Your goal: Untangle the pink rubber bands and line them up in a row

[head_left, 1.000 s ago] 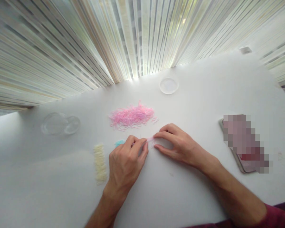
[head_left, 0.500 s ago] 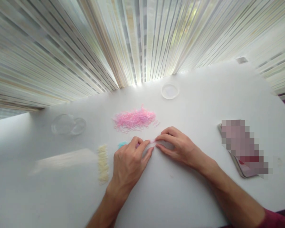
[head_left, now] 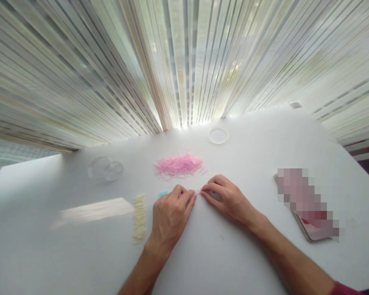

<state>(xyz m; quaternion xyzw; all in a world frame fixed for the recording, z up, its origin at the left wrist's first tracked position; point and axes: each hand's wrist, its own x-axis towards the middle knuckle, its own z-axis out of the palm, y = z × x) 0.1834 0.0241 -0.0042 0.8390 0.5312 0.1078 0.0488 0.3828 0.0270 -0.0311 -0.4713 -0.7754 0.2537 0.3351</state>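
Observation:
Thin pink strands point(head_left: 197, 191) stretch across the small gap between my two hands, just above the white tabletop. My left hand point(head_left: 172, 209) pinches their left end between thumb and forefinger. At the right end, the fingertips and thumb of my right hand point(head_left: 227, 198) are closed on them. Beyond the hands lies a loose pile of pink and lilac strands point(head_left: 178, 166). A bit of light blue strands point(head_left: 162, 194) shows behind my left hand, which partly hides it, along with something purple point(head_left: 180, 195) by its knuckles. Pale yellow strands point(head_left: 139, 219) form a narrow row left of that hand.
Clear round dishes or lids point(head_left: 101, 169) lie at the left back, and another clear round dish point(head_left: 218, 136) is near the back edge. A phone-like flat object point(head_left: 307, 209), partly blurred out, rests at the right. Vertical blinds point(head_left: 184, 61) hang behind the white table point(head_left: 233, 258).
Thumbs and forefingers of both hands have come together on the pink strands; earlier the thumbs stood apart. The whole view has shifted, with the table lower in it.

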